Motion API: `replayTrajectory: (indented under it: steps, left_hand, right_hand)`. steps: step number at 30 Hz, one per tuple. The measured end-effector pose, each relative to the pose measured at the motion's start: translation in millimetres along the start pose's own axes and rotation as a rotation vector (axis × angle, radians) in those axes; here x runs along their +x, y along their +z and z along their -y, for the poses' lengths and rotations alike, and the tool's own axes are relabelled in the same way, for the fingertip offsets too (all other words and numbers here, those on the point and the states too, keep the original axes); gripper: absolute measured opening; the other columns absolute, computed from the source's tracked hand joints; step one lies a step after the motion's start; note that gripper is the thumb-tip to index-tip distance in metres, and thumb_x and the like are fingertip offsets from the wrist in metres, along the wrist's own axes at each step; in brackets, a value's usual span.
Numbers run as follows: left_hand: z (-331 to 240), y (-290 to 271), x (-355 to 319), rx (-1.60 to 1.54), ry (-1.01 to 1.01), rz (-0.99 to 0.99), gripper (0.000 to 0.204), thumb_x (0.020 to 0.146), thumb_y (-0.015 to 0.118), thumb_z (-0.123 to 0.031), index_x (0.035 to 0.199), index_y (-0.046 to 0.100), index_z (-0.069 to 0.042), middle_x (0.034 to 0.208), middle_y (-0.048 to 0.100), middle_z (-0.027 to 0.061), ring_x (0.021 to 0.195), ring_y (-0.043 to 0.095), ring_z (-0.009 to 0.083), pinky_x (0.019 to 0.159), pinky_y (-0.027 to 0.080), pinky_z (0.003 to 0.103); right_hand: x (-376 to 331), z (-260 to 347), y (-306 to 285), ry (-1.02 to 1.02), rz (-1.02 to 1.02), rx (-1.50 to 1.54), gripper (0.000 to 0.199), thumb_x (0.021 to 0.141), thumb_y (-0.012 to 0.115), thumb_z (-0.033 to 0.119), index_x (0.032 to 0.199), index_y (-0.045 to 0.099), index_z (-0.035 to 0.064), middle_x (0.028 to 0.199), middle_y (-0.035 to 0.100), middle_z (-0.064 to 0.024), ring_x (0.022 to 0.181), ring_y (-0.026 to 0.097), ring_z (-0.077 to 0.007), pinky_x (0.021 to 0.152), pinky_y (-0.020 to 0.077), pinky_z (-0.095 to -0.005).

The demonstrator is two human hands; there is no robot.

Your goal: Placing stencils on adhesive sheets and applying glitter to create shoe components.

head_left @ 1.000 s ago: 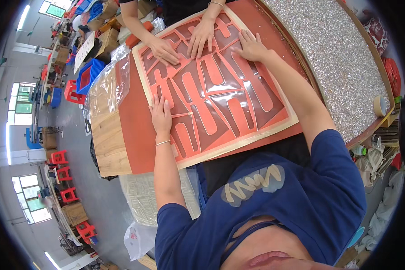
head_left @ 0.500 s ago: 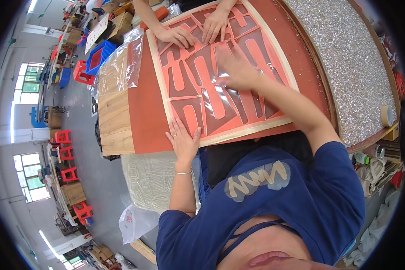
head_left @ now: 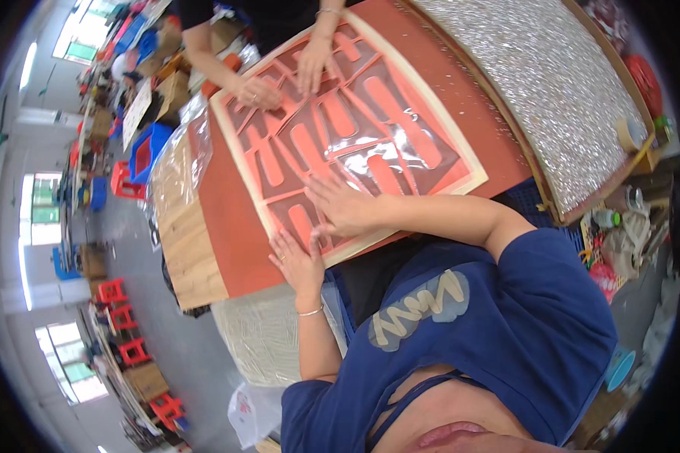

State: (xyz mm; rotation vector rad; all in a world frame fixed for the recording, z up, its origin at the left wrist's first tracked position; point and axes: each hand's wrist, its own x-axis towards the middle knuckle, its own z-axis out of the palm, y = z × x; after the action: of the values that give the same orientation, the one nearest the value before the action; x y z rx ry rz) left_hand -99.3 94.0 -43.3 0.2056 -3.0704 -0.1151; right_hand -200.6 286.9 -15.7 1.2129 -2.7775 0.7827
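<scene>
A panel (head_left: 338, 117) of coral and dull mauve shapes, with a glossy clear surface, lies in front of me inside a pale border frame (head_left: 472, 181). At the frame's near left corner, my left hand (head_left: 298, 264) rests with its fingers spread over the border. My right hand (head_left: 340, 206) lies flat on the near left part of the panel, fingers stretched, just beyond the left one. Neither hand holds anything. Across the panel, another person's two hands (head_left: 258, 93) touch its far left part.
Beneath lies a red-brown board (head_left: 230, 238) on a wooden tabletop (head_left: 185, 249). To the right stands a large tray of silvery glittering bits (head_left: 540, 90), with a tape roll (head_left: 631, 134) at its corner. A plastic-wrapped bundle (head_left: 268, 328) sits below the near left edge.
My right hand has swept from the panel's middle toward me and left, close to my left hand. The left hand stays at the corner. The view has turned and shifted.
</scene>
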Motion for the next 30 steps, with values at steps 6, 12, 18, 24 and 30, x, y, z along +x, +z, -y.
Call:
replayTrajectory:
  steps: [6, 12, 18, 24, 30]
  left_hand:
    - [-5, 1, 3, -0.002, -0.045, 0.011, 0.075, 0.093, 0.041, -0.051, 0.144, 0.023, 0.001, 0.149, 0.020, 0.0250, 0.139, 0.016, 0.0391, 0.111, 0.011, 0.054]
    - [-5, -5, -2, -0.011, -0.050, -0.021, 0.071, 0.095, 0.037, -0.050, 0.144, 0.025, -0.001, 0.149, 0.021, 0.0246, 0.139, 0.018, 0.0377, 0.111, 0.013, 0.053]
    - [8, 12, -21, -0.028, -0.104, -0.105, 0.065, 0.096, 0.038, -0.046, 0.142, 0.030, -0.001, 0.148, 0.022, 0.0267, 0.137, 0.022, 0.0397, 0.111, 0.015, 0.053]
    - [-6, 8, -21, 0.004, -0.231, -0.091, 0.068, 0.095, 0.038, -0.046, 0.141, 0.027, 0.003, 0.148, 0.018, 0.0297, 0.138, 0.018, 0.0414, 0.109, 0.013, 0.057]
    - [-16, 9, -13, 0.039, -0.284, -0.118, 0.069, 0.094, 0.040, -0.048, 0.139, 0.031, 0.003, 0.145, 0.021, 0.0322, 0.135, 0.023, 0.0446, 0.107, 0.018, 0.058]
  right_hand:
    - [-20, -122, -38, 0.324, 0.089, -0.274, 0.085, 0.089, 0.037, 0.060, 0.143, 0.022, -0.0035, 0.150, 0.019, -0.0236, 0.141, 0.015, -0.0322, 0.115, 0.0096, -0.0459]
    - [-48, -183, -89, 0.513, 0.033, -0.229, 0.079, 0.092, 0.039, 0.054, 0.144, 0.019, -0.0015, 0.151, 0.016, -0.0225, 0.142, 0.013, -0.0306, 0.115, 0.0067, -0.0477]
    - [-163, -131, -71, 0.162, -0.021, -0.321, 0.085, 0.087, 0.046, 0.056, 0.141, 0.024, -0.0053, 0.148, 0.024, -0.0231, 0.139, 0.020, -0.0346, 0.113, 0.0082, -0.0537]
    - [-205, -67, -74, 0.037, 0.076, -0.215, 0.086, 0.080, 0.056, 0.056, 0.139, 0.032, -0.0016, 0.147, 0.029, -0.0188, 0.139, 0.023, -0.0323, 0.113, 0.0090, -0.0523]
    - [-186, -71, -70, -0.200, 0.211, -0.216, 0.094, 0.074, 0.066, 0.051, 0.143, 0.025, 0.0017, 0.149, 0.027, -0.0133, 0.140, 0.020, -0.0302, 0.114, 0.0089, -0.0513]
